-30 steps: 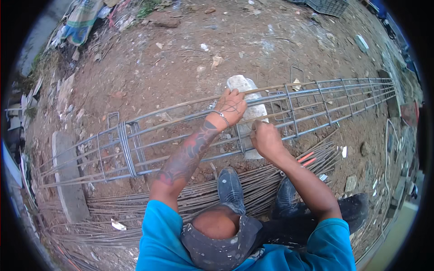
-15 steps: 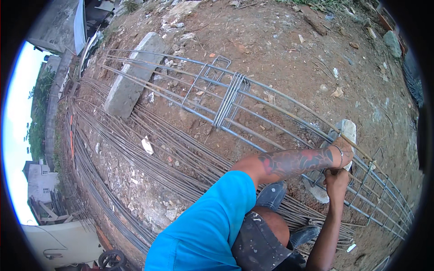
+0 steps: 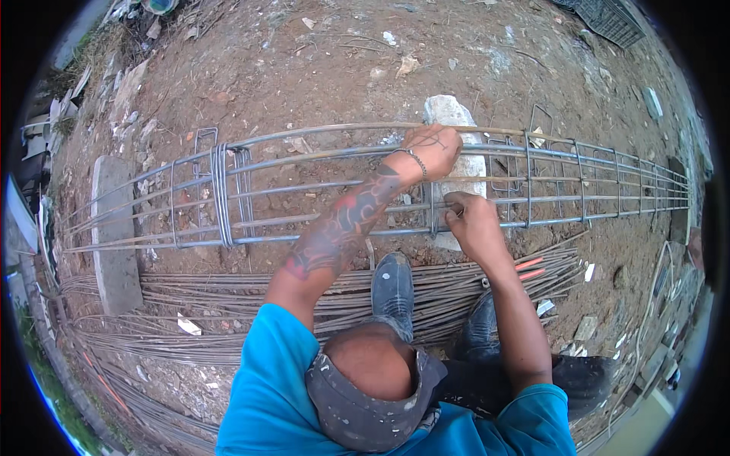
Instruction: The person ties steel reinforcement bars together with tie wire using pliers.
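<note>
A long rebar cage (image 3: 304,157) of lengthwise steel bars lies across the view, with square stirrups (image 3: 528,175) spaced along its right part. A bunch of stirrups (image 3: 220,197) sits close together on its left part. My left hand (image 3: 432,150) is closed over the upper bars, at the top of a single stirrup (image 3: 434,213); its fingertips are partly hidden. Just right of that stirrup, by the lower bars, my right hand (image 3: 477,228) is closed with thumb and fingers together. Whatever it pinches is too small to make out.
A pale concrete block (image 3: 449,112) supports the cage under my hands, another block (image 3: 114,266) its left end. Loose rebar rods (image 3: 228,292) lie along the near side, by my boot (image 3: 392,289). A dark crate (image 3: 608,21) stands at the far right.
The view has swung round, so the cage now runs level across it. My left hand stays on the upper bars and my right hand at the lower bars, now a little farther apart.
</note>
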The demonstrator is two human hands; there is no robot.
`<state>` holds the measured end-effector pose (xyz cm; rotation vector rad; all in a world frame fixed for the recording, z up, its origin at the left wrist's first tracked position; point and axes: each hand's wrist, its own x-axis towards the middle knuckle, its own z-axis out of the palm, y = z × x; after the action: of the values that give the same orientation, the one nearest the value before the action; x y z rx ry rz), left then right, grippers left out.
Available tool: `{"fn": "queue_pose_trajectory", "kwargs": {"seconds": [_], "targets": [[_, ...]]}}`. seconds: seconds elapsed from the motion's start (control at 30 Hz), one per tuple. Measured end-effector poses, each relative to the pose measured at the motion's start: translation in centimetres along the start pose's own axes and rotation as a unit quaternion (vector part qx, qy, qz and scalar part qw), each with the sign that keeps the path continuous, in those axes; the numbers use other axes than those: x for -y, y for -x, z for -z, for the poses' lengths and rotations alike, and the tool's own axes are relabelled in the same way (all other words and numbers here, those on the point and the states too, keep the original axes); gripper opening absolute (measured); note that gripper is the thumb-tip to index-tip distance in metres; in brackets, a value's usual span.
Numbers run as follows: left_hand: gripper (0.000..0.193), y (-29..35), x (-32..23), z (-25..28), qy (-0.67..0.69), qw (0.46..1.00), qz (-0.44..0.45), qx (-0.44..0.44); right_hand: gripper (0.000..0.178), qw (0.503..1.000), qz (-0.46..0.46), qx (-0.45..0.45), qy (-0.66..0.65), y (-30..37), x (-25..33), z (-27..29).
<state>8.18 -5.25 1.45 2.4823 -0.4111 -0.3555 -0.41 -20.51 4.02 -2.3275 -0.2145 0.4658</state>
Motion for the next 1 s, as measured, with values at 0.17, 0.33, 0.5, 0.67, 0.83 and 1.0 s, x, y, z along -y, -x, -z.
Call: {"fn": "queue_pose_trajectory", "kwargs": {"seconds": [0.17, 0.33, 0.5, 0.67, 0.83, 1.0], "targets": [[0.016, 0.9, 0.3, 0.6, 0.016, 1.000, 0.007, 0.003, 0.025, 0.998, -0.033, -0.019, -0.050, -0.1, -0.7, -0.7], [0.012, 2.2, 1.1, 1.4, 0.037, 0.999, 0.005, -0.028, 0.026, 0.997, -0.065, 0.039, -0.006, -1.2, 0.8, -0.1], [0.011, 2.1, 0.9, 1.4, 0.025, 0.999, 0.005, -0.027, 0.032, 0.980, -0.073, 0.145, 0.114, -3.5, 0.6, 0.7], [0.014, 2.4, 1.1, 2.0, 0.079, 0.997, 0.013, -0.015, 0.029, 0.977, -0.128, 0.171, -0.016, -4.4, 0.1, 1.5], [0.017, 1.9, 1.6, 1.9, 0.108, 0.994, 0.013, -0.027, 0.022, 0.992, -0.076, 0.077, 0.064, -3.1, 0.2, -1.0], [0.018, 1.0, 0.7, 2.5, -0.012, 0.997, 0.049, 0.052, 0.018, 0.995, -0.047, 0.004, 0.090, -2.5, -0.7, -2.2]]}}
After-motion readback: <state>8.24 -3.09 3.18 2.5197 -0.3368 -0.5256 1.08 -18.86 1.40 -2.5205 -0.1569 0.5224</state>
